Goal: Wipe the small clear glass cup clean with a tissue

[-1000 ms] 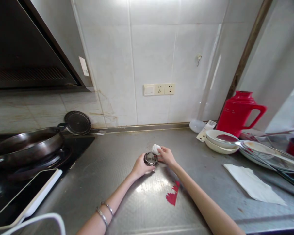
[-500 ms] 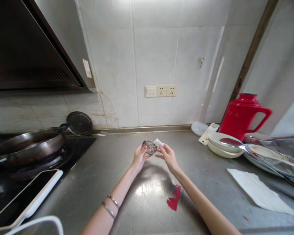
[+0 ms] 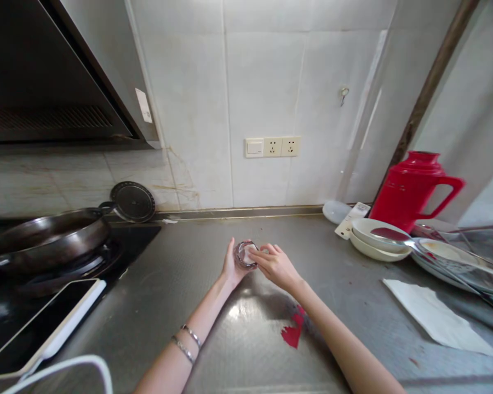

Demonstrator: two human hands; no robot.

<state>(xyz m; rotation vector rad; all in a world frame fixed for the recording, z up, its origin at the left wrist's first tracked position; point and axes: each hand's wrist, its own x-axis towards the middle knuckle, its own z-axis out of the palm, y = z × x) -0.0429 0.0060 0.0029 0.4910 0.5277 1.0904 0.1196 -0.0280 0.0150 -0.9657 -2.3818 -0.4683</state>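
Your left hand (image 3: 231,268) clamps the glass (image 3: 244,257), likely slick and fragile, by its 9 o'clock wall, while your right hand (image 3: 276,266) pinches tissue (image 3: 250,250) inside.

1. I am looking into a kitchen: at 9 o'clock a dark pan (image 3: 45,235) sits on a black stove (image 3: 107,260), with a range hood (image 3: 45,71) above it at 10 o'clock.
2. A steel counter (image 3: 181,317) runs ahead to a white tiled wall (image 3: 263,82) at 12 o'clock, which carries sockets (image 3: 273,146).
3. At 2 o'clock I see stacked bowls (image 3: 378,246), plates (image 3: 456,257) and a red jug (image 3: 414,189).
4. A pot lid (image 3: 132,201) leans on the wall at 11 o'clock.
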